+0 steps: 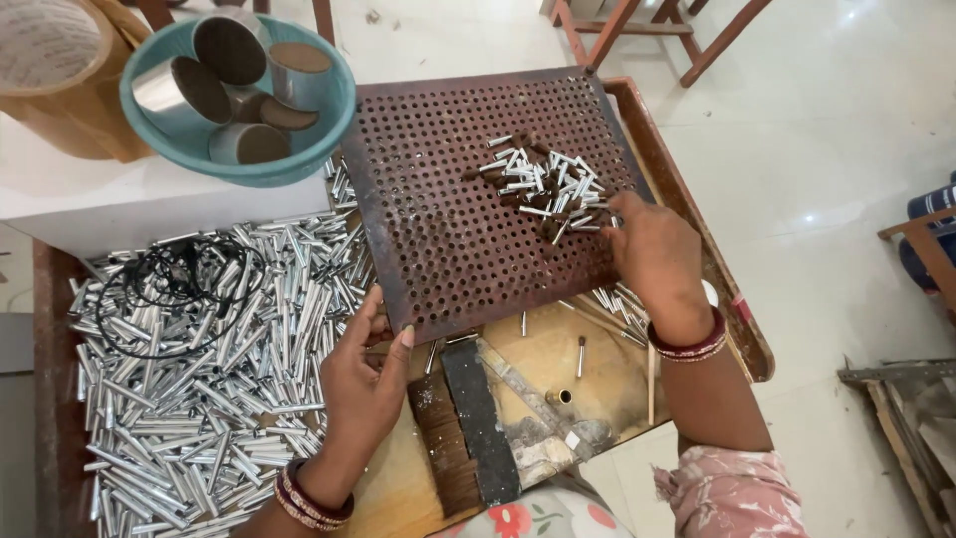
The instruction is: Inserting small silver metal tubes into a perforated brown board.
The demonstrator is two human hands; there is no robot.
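My left hand grips the perforated plate edge while my right hand, fingers spread, rests on its small tube pile (holes all unfilled; heaped tubes beside it).

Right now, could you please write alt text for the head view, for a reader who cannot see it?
A person's left hand grips the near corner of a rusty perforated metal plate, while the right hand touches a small heap of short silver tubes lying on it. A big pile of loose silver tubes lies to the left, below a teal bowl holding metal cylinders.
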